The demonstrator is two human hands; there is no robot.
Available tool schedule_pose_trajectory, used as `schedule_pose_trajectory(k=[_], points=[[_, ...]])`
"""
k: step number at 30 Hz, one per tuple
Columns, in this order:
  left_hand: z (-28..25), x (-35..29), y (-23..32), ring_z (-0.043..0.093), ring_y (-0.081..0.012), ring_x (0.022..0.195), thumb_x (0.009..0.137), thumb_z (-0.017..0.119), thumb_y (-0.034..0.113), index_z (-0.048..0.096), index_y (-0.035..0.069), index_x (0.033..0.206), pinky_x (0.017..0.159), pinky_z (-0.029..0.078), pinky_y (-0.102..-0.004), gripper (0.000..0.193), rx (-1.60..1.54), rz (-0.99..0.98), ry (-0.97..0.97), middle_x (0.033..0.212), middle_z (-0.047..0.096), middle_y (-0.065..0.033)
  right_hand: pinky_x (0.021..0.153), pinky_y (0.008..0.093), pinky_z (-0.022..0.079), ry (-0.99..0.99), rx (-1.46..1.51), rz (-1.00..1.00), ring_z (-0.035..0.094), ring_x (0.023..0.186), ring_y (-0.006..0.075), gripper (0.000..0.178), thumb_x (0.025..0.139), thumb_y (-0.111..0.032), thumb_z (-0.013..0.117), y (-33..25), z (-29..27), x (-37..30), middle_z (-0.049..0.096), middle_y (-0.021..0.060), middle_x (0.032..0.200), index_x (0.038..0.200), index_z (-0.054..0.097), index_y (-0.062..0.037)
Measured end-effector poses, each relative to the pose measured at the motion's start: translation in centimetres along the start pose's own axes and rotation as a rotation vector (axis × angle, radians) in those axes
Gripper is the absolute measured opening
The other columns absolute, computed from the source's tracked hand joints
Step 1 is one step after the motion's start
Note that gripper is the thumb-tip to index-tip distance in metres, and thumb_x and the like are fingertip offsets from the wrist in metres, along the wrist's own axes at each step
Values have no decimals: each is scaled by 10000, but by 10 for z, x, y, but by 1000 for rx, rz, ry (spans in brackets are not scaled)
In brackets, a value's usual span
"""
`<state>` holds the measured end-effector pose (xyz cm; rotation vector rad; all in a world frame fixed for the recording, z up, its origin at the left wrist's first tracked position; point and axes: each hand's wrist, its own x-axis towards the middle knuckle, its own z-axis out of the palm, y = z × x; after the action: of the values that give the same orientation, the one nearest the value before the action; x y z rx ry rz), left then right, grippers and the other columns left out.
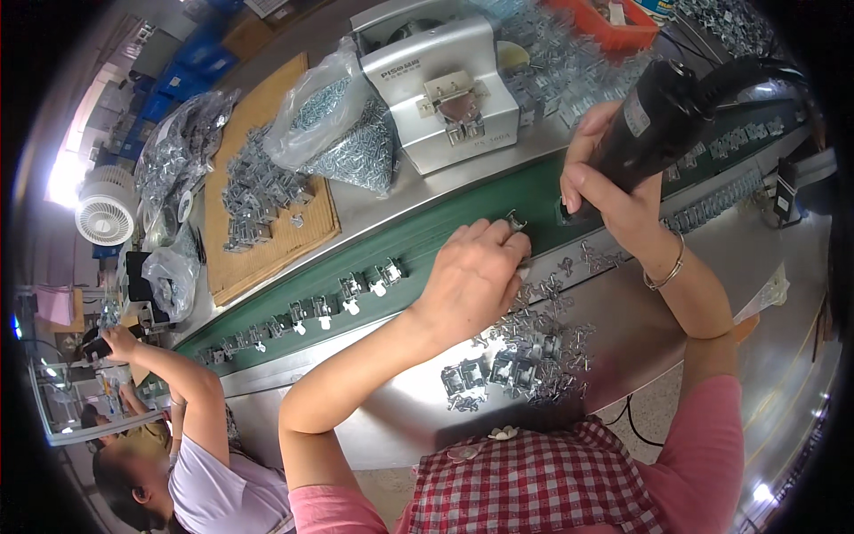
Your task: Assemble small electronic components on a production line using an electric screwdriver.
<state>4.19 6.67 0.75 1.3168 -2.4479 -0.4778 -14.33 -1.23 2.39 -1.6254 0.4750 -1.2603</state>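
My right hand (614, 182) is closed around a black electric screwdriver (648, 125), whose lower tip points down toward the green conveyor belt (454, 222). Between the fingers of my left hand (471, 278), over the belt's near side, is a small metal part (515, 221), mostly hidden by the fingers. Beside that hand, on the steel ledge, lies a loose pile of small metal pieces (543, 307). Several metal brackets (513, 369) sit closer to me. Down the belt to the left runs a row of similar brackets with white tabs (351, 287).
Behind the belt stand a silver screw feeder (445, 98), a clear bag of screws (351, 133) and cardboard (311, 222) piled with brackets (258, 187). An orange-red bin (614, 31) is at the back. A cord hangs from the screwdriver. A co-worker (213, 481) works at the left.
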Motion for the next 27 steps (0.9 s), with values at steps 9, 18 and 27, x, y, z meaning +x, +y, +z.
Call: schedule_pose_trajectory(k=[9,18,27], points=[[-2,22,-28,563,-326,849,678,663,45,518,61,1002,747,443,-418,355,-104,0,142,859,557,-144,510,252,451,-12,-7,1,516,526,129,338,807,69,517,1,4,13,510,73,656,1094,360,-16],[4,21,-11,563,-279,850,673,719,176,542,27,906,736,426,-364,328,121,-37,171,842,581,-127,488,243,433,43,70,29,510,495,137,312,795,76,516,-4,3,23,507,74,648,1067,380,5],[22,-6,-3,545,-328,888,689,677,123,573,17,872,864,401,-408,235,-148,-58,-136,857,591,-127,486,261,438,2,70,29,506,495,140,277,803,54,540,-3,21,51,519,74,677,1029,394,-12]])
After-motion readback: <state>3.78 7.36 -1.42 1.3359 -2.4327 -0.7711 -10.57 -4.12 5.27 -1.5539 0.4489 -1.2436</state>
